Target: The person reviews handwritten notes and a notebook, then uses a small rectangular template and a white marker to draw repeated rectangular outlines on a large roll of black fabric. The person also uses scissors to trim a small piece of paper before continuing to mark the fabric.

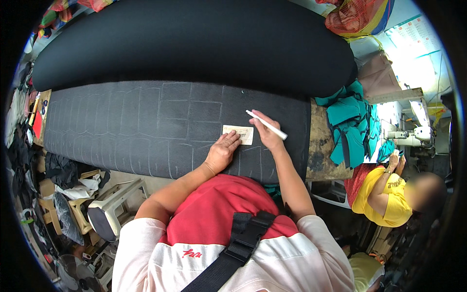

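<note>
A small pale rectangular card [247,135] lies on dark grey-black fabric [112,109] spread over a long table. Fingers flat, my left hand [225,149] presses down on the card's left part. To the right of the card, my right hand [268,134] grips a white marker pen [277,130]. The pen slants, its narrow end pointing up and left, away from the fabric's near edge. Pale drawn lines cross the fabric, forming rectangles near the middle and long curved-ended strips toward the left.
A huge black fabric roll [194,46] lies along the table's far side. Teal cut pieces [348,121] pile up on the right. Beyond them, a person in yellow [384,194] works at a sewing machine [411,136]. A white stool [114,207] stands at the near left.
</note>
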`<state>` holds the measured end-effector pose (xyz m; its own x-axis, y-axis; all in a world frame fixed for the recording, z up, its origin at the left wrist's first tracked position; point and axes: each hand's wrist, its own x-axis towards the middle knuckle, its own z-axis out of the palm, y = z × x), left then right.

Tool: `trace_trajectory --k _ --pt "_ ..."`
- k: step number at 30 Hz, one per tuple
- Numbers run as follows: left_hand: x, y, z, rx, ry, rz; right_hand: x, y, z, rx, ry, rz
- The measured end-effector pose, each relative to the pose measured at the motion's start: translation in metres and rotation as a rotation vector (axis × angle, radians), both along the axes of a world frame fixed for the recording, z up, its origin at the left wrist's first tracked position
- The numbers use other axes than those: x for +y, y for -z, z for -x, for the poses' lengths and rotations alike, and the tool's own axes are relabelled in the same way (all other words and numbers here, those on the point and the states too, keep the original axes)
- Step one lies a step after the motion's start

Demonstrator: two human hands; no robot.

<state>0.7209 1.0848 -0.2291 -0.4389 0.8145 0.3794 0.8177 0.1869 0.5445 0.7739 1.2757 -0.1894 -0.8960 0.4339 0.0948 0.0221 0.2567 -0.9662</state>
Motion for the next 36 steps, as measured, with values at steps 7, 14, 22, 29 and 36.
trace_trajectory --k 7,14,22,29,36 --pt "0.0 0.0 -0.003 0.005 -0.034 0.01 -0.035 0.01 0.025 -0.151 -0.035 0.024" --pt "0.001 -0.001 0.0 -0.007 -0.028 -0.018 -0.012 -0.006 0.002 -0.112 0.01 -0.319" --pt "0.002 0.001 -0.001 -0.028 -0.035 0.018 -0.027 -0.004 -0.024 -0.018 0.252 -0.427" --pt "-0.003 -0.008 0.008 -0.315 -0.026 0.002 -0.053 -0.02 -0.042 -0.179 -0.086 -0.201" --pt "-0.004 -0.013 0.01 -0.266 0.022 -0.011 -0.046 -0.013 -0.034 -0.048 0.021 -0.451"
